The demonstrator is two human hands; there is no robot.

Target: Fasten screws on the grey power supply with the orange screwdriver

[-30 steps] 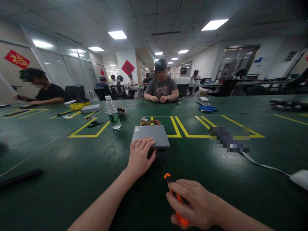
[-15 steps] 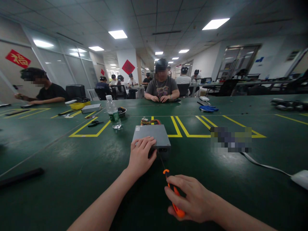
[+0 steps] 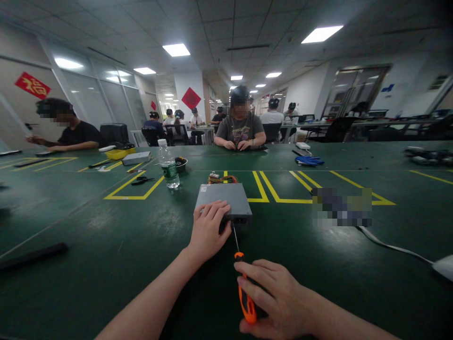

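Observation:
A grey metal computer power supply point(image 3: 222, 193) lies on the green table in front of me, its bundled coloured wires point(image 3: 222, 179) at the far side. My left hand point(image 3: 210, 222) grips its near left corner, fingers flat on the top and thumb at the front face. In my right hand point(image 3: 272, 293) is a screwdriver with an orange and black handle point(image 3: 247, 302). Its thin shaft point(image 3: 235, 238) points away from me, and the tip meets the front face beside the left thumb and the power socket point(image 3: 241, 220). What the tip touches is too small to make out.
A water bottle point(image 3: 169, 165) stands left of the power supply, with a small bowl point(image 3: 181, 164) behind it. Blue gloves point(image 3: 309, 161) and a blurred-out object point(image 3: 341, 207) with a white cable lie right. A black bar point(image 3: 33, 256) lies near left. A person point(image 3: 240, 127) sits opposite.
My right hand has swung the screwdriver handle to the left, so the shaft now runs straighter toward the power supply. The left hand keeps its place on the power supply. The view shifts slightly.

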